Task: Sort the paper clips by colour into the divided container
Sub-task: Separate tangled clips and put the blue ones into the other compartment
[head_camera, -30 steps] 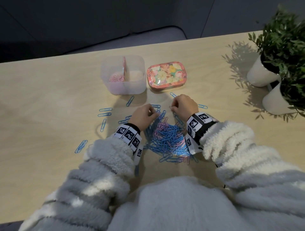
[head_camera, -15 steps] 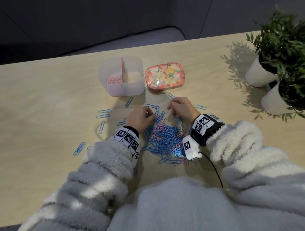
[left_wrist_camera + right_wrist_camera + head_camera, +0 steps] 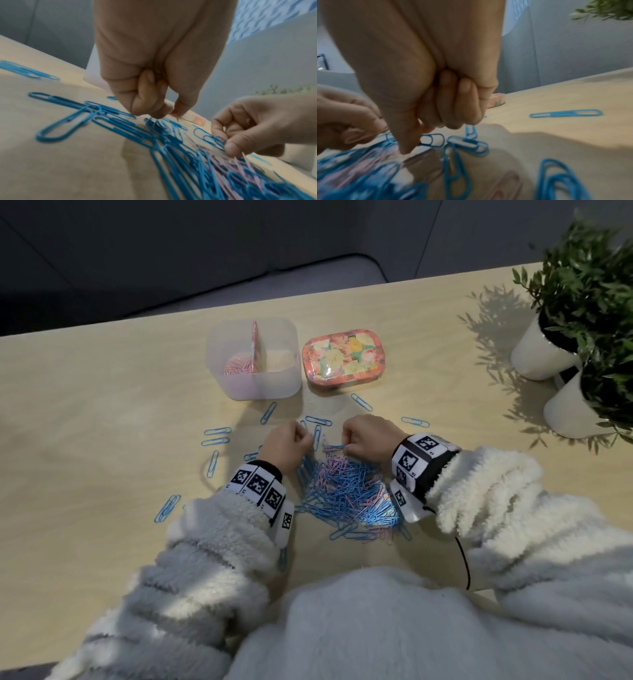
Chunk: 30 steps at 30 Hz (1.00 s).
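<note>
Sitting toward the tabletop's [image 3: 85, 378] far edge, a translucent plastic divided container [image 3: 253, 385] is holding a small heap of pink paper clips [image 3: 236, 368] in its left compartment, while its right compartment is showing only its pale floor. A pink upright divider [image 3: 257, 347] is splitting it. Just to its right, a rounded floral tin [image 3: 342, 354] is lying closed.

Nearer the front edge, a tangled pile of blue and pink paper clips [image 3: 346, 491] is lying between both wrists. Loose blue paper clips [image 3: 215, 436] are scattering around the pile on bare pale wood, mostly toward the left side, and one blue paper clip [image 3: 414, 422] is lying alone to the right.

The left hand [image 3: 287, 445] is curling its fingers at the pile's far end; its fingertips [image 3: 161, 112] are meeting above the clips, though what they are pinching is too blurred to tell. The right hand [image 3: 368, 436] is pinching a blue clip [image 3: 431, 140] between thumb and curled fingers.

Two white round pots with leafy plants [image 3: 589, 285] are crowding the far right corner.
</note>
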### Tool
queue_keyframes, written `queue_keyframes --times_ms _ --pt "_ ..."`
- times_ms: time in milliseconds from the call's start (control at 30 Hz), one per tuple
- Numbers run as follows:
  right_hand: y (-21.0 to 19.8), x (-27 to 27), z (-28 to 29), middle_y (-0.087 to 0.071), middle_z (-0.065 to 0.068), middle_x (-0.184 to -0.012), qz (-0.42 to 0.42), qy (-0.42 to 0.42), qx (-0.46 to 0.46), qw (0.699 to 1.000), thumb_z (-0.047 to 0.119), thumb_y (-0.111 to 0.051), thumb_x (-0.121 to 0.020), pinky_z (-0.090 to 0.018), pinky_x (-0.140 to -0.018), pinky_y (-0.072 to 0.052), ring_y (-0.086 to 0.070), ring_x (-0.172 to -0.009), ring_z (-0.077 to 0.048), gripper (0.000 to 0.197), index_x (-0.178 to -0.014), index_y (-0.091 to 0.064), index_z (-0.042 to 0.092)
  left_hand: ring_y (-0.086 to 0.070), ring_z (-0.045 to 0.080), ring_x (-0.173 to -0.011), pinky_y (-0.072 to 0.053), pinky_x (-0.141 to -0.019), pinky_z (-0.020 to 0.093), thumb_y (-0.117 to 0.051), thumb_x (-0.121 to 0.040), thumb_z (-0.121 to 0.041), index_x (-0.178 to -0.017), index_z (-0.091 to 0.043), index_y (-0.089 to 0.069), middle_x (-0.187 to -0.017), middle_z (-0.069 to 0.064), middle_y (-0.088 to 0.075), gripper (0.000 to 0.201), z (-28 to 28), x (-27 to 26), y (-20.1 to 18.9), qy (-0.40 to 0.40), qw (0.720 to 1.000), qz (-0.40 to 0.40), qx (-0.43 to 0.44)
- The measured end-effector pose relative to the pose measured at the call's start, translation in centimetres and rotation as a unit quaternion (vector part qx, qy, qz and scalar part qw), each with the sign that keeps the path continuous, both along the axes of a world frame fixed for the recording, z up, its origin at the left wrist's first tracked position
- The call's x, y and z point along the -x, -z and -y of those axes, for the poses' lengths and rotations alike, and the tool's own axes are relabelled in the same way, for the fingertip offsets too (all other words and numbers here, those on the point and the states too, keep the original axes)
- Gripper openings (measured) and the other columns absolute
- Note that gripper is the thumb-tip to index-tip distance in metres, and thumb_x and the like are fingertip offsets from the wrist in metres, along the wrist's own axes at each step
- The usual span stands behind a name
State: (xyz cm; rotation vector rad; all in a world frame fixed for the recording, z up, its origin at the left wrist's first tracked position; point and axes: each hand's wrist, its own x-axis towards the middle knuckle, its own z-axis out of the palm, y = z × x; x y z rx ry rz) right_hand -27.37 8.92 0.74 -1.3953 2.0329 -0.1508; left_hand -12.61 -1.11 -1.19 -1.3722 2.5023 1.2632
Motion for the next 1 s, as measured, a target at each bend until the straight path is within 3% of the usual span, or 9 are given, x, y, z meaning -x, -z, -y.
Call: queue_keyframes --times_ms 100,200,333,433,567,700,800,900,1000 --pt "-0.4 1.5 0.0 -0.056 0.004 -0.075 0.026 0.075 0.016 0.997 0.015 -0.063 -0.079 -0.027 -0.067 -0.04 -0.057 -0.08 -0.022 0.006 -0.076 -0.058 0.017 -0.048 0.015 -0.062 -0.039 -0.06 0.028 -0.051 -0.086 -0.015 -0.074 -0.013 -0.053 -0.063 -0.003 -0.051 0.012 1.1 -0.6 -0.2 -0.025 0.999 -0.024 -0.023" --pt "-0.7 2.7 0.0 -0.063 -0.004 -0.093 -0.058 0.115 0.044 0.991 0.016 -0.061 -0.079 -0.028 -0.069 -0.04 -0.059 -0.091 -0.026 0.009 -0.087 -0.064 0.018 -0.048 0.015 -0.062 -0.037 -0.059 0.026 -0.053 -0.085 -0.015 -0.062 -0.019 -0.051 -0.064 0.0 -0.053 0.024 1.9 -0.7 -0.2 -0.049 0.997 -0.05 -0.039" --pt "-1.1 1.6 -0.4 -0.064 -0.003 -0.109 -0.068 0.031 0.05 0.996 0.024 -0.059 -0.084 -0.031 -0.077 -0.043 -0.059 -0.101 -0.025 0.026 -0.109 -0.063 0.025 -0.04 0.011 -0.047 -0.033 -0.05 0.024 -0.049 -0.082 -0.011 -0.057 -0.014 -0.051 -0.062 0.002 -0.054 0.025 1.7 0.1 -0.7 -0.136 0.972 -0.117 -0.153" --pt "-1.0 0.0 -0.7 -0.06 0.001 -0.092 -0.075 -0.05 0.043 0.995 0.027 -0.06 -0.084 -0.026 -0.068 -0.036 -0.06 -0.093 -0.021 0.019 -0.101 -0.068 0.029 -0.044 0.008 -0.048 -0.034 -0.046 0.018 -0.044 -0.085 -0.009 -0.063 -0.011 -0.051 -0.064 0.0 -0.064 0.024 1.3 0.7 -0.9 -0.206 0.921 -0.186 -0.272" --pt "-0.7 -0.6 -0.3 -0.055 -0.001 -0.093 -0.118 -0.093 0.024 0.988 0.022 -0.063 -0.081 -0.03 -0.064 -0.039 -0.061 -0.089 -0.027 0.013 -0.089 -0.073 0.023 -0.058 0.01 -0.056 -0.049 -0.048 0.014 -0.051 -0.086 0.003 -0.067 -0.006 -0.054 -0.069 0.004 -0.068 0.022 0.5 0.8 -1.3 -0.164 0.912 -0.227 -0.298" --pt "-0.2 -0.3 -0.7 -0.062 -0.005 -0.101 -0.08 -0.08 0.009 0.994 0.016 -0.06 -0.083 -0.031 -0.068 -0.04 -0.06 -0.093 -0.025 0.01 -0.091 -0.066 0.011 -0.056 0.001 -0.045 -0.047 -0.045 0.011 -0.047 -0.088 0.009 -0.085 -0.007 -0.052 -0.069 0.006 -0.057 0.017 0.3 1.0 -1.2 -0.159 0.921 -0.226 -0.276" --pt "-0.1 -0.2 -1.0 -0.065 -0.008 -0.098 -0.046 -0.034 0.02 0.998 0.013 -0.058 -0.084 -0.033 -0.072 -0.043 -0.059 -0.091 -0.027 0.011 -0.094 -0.059 0.009 -0.045 0.006 -0.046 -0.036 -0.041 0.012 -0.041 -0.089 0.002 -0.081 -0.012 -0.052 -0.062 0.003 -0.047 0.02 0.2 1.5 -1.2 -0.137 0.948 -0.169 -0.231" --pt "-0.1 -0.3 -0.9 -0.066 -0.006 -0.096 -0.012 0.008 0.012 1.0 0.009 -0.061 -0.08 -0.034 -0.076 -0.047 -0.06 -0.091 -0.027 0.013 -0.092 -0.06 0.011 -0.045 0.01 -0.057 -0.034 -0.053 0.023 -0.052 -0.087 -0.014 -0.084 -0.01 -0.058 -0.062 -0.003 -0.047 0.007 0.1 1.5 -1.3 0.012 0.993 -0.083 -0.084" --pt "0.1 -0.4 -1.2 -0.065 -0.005 -0.097 -0.006 0.011 0.01 1.0 0.009 -0.059 -0.08 -0.03 -0.072 -0.043 -0.059 -0.091 -0.026 0.013 -0.092 -0.062 0.011 -0.042 0.012 -0.065 -0.027 -0.059 0.023 -0.062 -0.082 -0.016 -0.098 -0.01 -0.062 -0.067 -0.008 -0.046 0.017 0.2 1.0 -1.5 0.175 0.983 -0.014 0.06"
